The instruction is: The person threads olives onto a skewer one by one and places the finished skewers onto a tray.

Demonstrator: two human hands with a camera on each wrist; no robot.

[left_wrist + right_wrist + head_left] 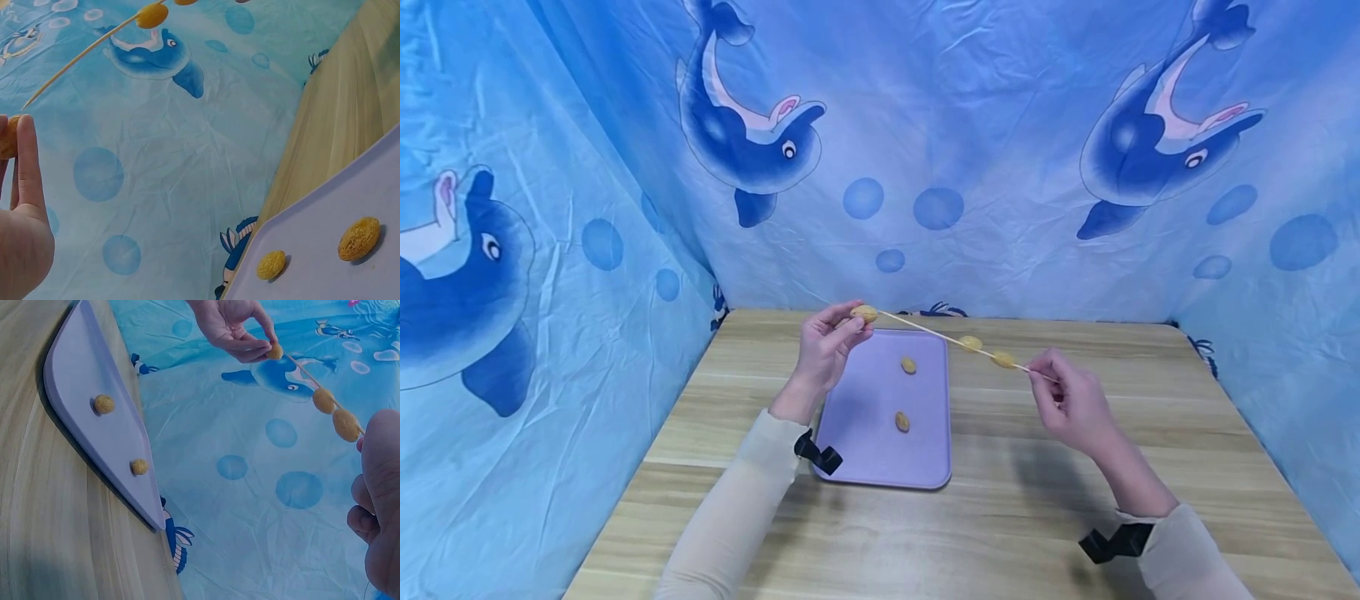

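My left hand (827,350) pinches a wrinkled golden candied date (865,313) between thumb and fingers, above the far part of the lilac tray. A thin wooden skewer (921,327) slants down from it to my right hand (1075,404), which grips the stick near its other end. Two more candied dates are threaded on the skewer, one (971,342) about midway and another (1003,359) close to the right fingertips. In the left wrist view the skewer's pointed tip (26,105) is right at the edge of the held date (9,139).
The lilac tray (880,458) lies on the wooden table (1000,517), left of centre. On it are two loose candied dates, a farther one (908,365) and a nearer one (902,422). Blue dolphin-print curtains (1000,125) enclose the table's back and sides.
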